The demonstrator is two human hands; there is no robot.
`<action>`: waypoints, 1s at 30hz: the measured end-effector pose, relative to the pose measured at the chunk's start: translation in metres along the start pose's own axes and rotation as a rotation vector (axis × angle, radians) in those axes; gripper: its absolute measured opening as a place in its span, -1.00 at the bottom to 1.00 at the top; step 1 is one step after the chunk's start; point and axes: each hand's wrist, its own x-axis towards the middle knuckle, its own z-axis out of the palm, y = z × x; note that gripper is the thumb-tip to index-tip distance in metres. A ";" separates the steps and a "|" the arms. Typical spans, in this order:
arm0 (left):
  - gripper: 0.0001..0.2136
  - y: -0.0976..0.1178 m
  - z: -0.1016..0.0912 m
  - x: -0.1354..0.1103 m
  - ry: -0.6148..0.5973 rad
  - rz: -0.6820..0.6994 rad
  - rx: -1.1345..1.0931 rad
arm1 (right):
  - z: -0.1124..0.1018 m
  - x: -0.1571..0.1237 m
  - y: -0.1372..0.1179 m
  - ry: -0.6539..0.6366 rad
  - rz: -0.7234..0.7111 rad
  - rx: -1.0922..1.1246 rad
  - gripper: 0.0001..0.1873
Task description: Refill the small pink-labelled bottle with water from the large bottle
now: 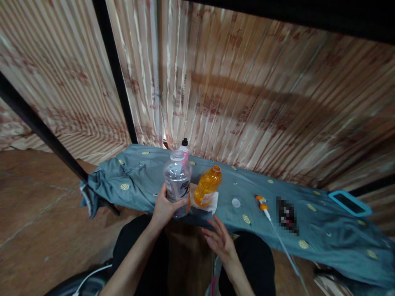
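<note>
Held the clear plastic bottle (pixel 176 184) upright in the left hand (pixel 163 209), with fingers and thumb clamped round its lower half, near the front edge of the blue-green cloth (pixel 145 176). Could not tell, from up here, about any touch between its bottom and the cloth. Pointed its open mouth up, with its long axis going up and down and hardly any lean to see. Had the uncapped orange bottle (pixel 207 186) just beside it, to the right, on a thin white sheet (pixel 215 202), with the black-topped bottle (pixel 185 150) behind. Held the right hand (pixel 221 241) empty, with fingers spread apart, near the sheet's front edge. To do this hold well, needed a firm but gentle grip, so as not to dent the thin-looking sides. Also needed a still wrist, to save the orange bottle from a bump and a tip. Would have been steadier, most likely, with the right hand low on the other side too
</note>
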 end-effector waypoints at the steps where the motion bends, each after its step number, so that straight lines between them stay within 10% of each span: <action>1: -0.43 -0.003 0.000 0.007 0.024 0.016 0.030 | -0.010 -0.002 -0.001 0.032 0.001 -0.035 -0.26; 11: -0.47 -0.033 0.014 0.058 0.141 0.075 0.160 | -0.070 0.010 -0.024 0.310 0.003 -0.310 -0.09; 30: -0.18 -0.062 0.014 0.055 0.084 0.084 0.214 | -0.137 0.086 -0.007 0.450 -0.148 -1.024 -0.44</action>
